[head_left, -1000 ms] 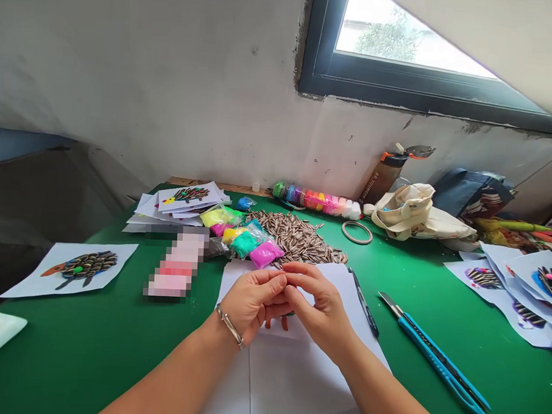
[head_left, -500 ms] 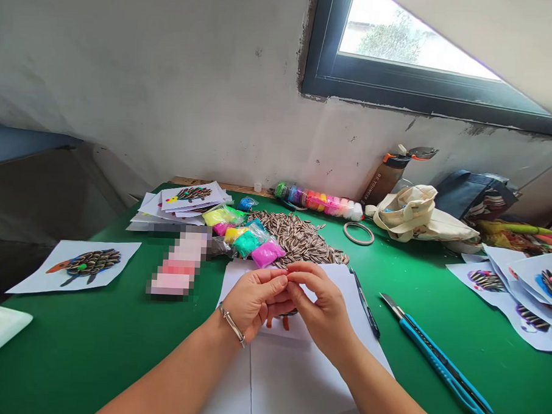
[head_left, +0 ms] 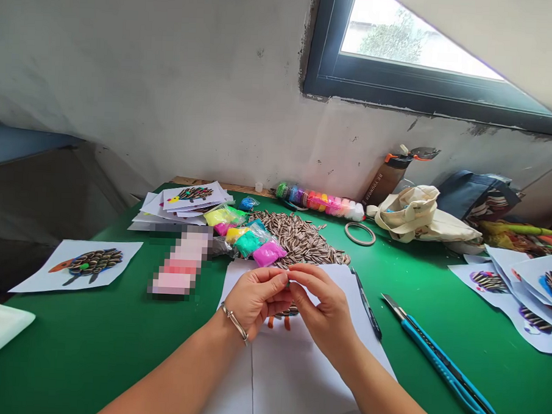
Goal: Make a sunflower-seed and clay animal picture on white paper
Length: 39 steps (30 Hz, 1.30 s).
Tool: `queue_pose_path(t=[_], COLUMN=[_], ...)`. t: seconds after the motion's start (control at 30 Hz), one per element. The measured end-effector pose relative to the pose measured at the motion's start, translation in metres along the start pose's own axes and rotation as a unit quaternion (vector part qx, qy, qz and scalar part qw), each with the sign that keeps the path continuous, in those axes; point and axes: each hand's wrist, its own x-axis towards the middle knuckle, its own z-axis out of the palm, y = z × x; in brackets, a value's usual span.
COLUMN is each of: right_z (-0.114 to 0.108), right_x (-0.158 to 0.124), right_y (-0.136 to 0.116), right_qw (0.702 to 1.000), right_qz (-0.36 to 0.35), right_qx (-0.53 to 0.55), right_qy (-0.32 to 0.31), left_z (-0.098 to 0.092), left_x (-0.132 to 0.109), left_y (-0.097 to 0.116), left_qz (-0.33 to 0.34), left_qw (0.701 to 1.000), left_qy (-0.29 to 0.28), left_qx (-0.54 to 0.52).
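Over white paper, both hands meet at the fingertips. My left hand is closed in a pinch, a silver bracelet on its wrist; a tiny dark bit shows at its thumb tip, too small to name. My right hand reaches in from the other side, its index finger and thumb curved together at the same spot. Beneath them lies a bird picture made with seeds, its two orange legs showing and most of it hidden by the hands. A heap of sunflower seeds lies just beyond.
Bagged coloured clay sits left of the seeds. A blue utility knife with its blade out and a black pen lie at right. Finished seed pictures rest at left, others stacked farther back. A tape roll and a bottle stand behind.
The fingertips have shifted slightly, and a small dark bit now shows between them. A little more of the bird picture is visible below. The view has moved very slightly.
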Motion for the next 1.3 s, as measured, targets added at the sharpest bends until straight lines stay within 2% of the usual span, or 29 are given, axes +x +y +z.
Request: queue_pose_path(t=[0.27, 0.4, 0.53, 0.7, 0.77, 1.0, 1.3], right_z=[0.0, -0.004, -0.008, -0.005, -0.005, -0.003, 0.001], right_x=[-0.002, 0.0, 0.003, 0.005, 0.006, 0.004, 0.005], right_y=[0.004, 0.002, 0.001, 0.001, 0.0, -0.002, -0.005], right_qw=[0.991, 0.979, 0.981, 0.999, 0.999, 0.999, 0.999], right_qz=[-0.101, -0.141, -0.113, 0.004, 0.026, -0.009, 0.0], right_qx=[-0.087, -0.141, -0.137, -0.007, 0.031, 0.039, 0.047], right_qy=[-0.002, -0.038, -0.078, -0.04, -0.02, -0.006, -0.025], left_z=[-0.001, 0.0, 0.001, 0.001, 0.001, -0.003, -0.001], left_x=[0.001, 0.001, 0.0, 0.0, 0.0, 0.002, 0.004], left_y=[-0.002, -0.002, -0.001, 0.005, 0.006, 0.001, -0.008], left_qz=[0.018, 0.028, 0.023, 0.005, 0.002, 0.013, 0.06], left_qw=[1.0, 1.0, 1.0, 0.999, 0.999, 0.999, 0.993], left_qy=[0.005, 0.01, 0.008, 0.039, 0.047, 0.03, 0.014], left_qx=[-0.007, 0.002, 0.006, -0.014, -0.016, -0.003, 0.1])
